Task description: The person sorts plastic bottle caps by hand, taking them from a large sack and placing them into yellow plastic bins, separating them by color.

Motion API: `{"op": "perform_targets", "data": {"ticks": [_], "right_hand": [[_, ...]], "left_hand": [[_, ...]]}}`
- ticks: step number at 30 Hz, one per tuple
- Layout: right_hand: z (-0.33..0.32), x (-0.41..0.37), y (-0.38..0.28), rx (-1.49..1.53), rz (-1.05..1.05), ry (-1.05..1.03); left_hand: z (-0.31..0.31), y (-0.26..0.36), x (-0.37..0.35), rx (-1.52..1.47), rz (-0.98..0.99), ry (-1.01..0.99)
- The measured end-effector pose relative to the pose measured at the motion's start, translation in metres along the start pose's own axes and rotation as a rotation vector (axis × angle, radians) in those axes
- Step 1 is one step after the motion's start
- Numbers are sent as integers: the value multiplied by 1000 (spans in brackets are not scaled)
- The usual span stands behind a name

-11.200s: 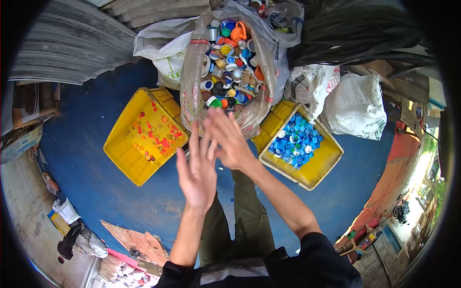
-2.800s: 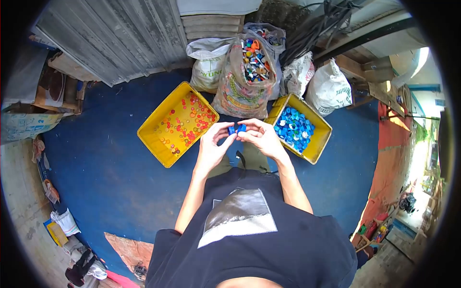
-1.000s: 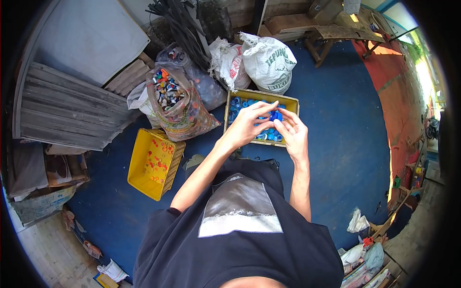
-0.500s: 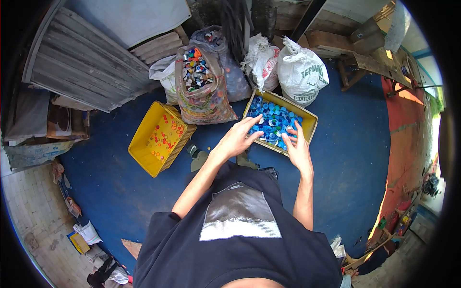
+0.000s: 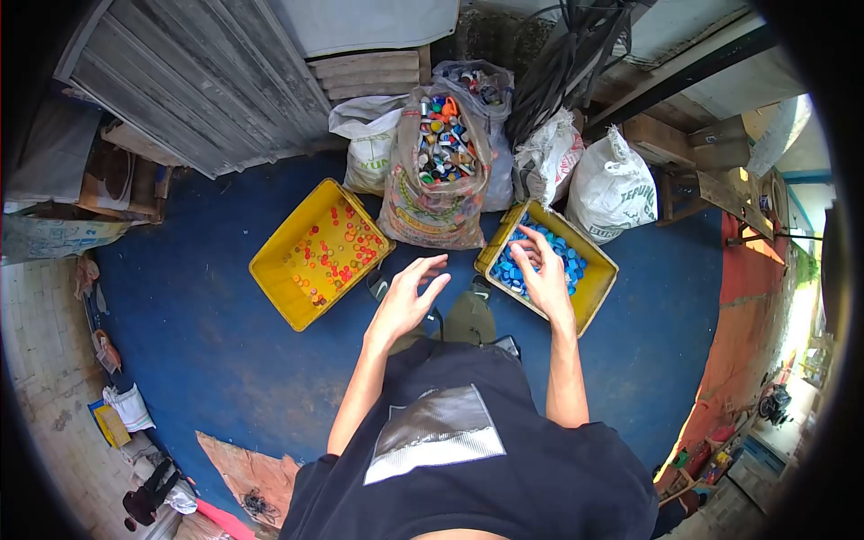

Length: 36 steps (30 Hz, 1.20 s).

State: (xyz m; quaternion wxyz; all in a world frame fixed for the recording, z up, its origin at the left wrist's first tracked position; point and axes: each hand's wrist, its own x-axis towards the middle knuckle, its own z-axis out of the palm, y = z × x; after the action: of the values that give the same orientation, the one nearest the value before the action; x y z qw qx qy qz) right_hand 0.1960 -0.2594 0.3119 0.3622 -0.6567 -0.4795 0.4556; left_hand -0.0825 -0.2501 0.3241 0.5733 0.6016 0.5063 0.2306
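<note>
My left hand (image 5: 402, 303) is in the air between the two crates, thumb and fingers apart, with nothing visible in it. My right hand (image 5: 545, 281) hovers over the right yellow crate (image 5: 598, 286), its fingers loosely bent and spread. Many blue bottle caps (image 5: 573, 262) lie in that crate, partly covered by my right hand. To the left, another yellow crate (image 5: 277, 268) stands at an angle, with red and orange caps (image 5: 340, 270) scattered over its bottom.
An open sack of mixed caps (image 5: 434, 216) stands between the crates, with a clear bag (image 5: 498, 171) behind it. White sacks (image 5: 616, 193) stand behind the right crate, and another white sack (image 5: 367, 157) is at left. Blue floor (image 5: 198, 333) surrounds the crates.
My left hand has drawn away from the blue caps, out of the right crate and leftwards. My right hand has stayed over that crate. The view has turned left.
</note>
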Motion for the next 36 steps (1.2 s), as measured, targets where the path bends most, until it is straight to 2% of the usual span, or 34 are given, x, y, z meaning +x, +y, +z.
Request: {"op": "perform_targets", "data": {"ticks": [4, 6, 8, 11, 12, 14, 15, 17, 20, 22, 25, 28, 32, 33, 36], "right_hand": [[54, 30, -2, -56, 85, 9], [73, 56, 17, 21, 102, -17], [88, 89, 34, -32, 132, -11], [109, 157, 72, -84, 146, 6], [115, 185, 88, -155, 58, 21], [125, 233, 127, -258, -29, 2], [128, 257, 135, -328, -142, 2], [134, 299, 173, -460, -204, -76], [142, 342, 216, -622, -312, -211], [144, 354, 239, -673, -326, -313], [138, 356, 253, -739, -294, -466], [129, 342, 253, -815, -223, -530], [112, 329, 245, -909, -229, -496], [108, 329, 242, -926, -256, -512], [111, 349, 218, -965, -119, -645]], "left_hand": [[-46, -49, 24, -44, -118, 3], [-62, -68, 46, -39, -193, -4], [-75, -88, 79, -49, -261, -11], [-82, -125, 142, -15, -203, 59], [-81, -141, 164, 43, -126, 93], [-79, -145, 210, 87, -118, 127], [-77, -142, 233, 56, -154, 112], [-67, -144, 284, 38, -151, 99], [-47, -161, 350, 141, -10, 57], [-33, -176, 385, 277, 146, 17], [-7, -191, 420, 204, 95, -45], [10, -208, 434, 356, 78, -52], [5, -221, 433, 769, -118, -119], [5, -219, 433, 921, -220, -197], [2, -205, 445, 803, -286, -309]]}}
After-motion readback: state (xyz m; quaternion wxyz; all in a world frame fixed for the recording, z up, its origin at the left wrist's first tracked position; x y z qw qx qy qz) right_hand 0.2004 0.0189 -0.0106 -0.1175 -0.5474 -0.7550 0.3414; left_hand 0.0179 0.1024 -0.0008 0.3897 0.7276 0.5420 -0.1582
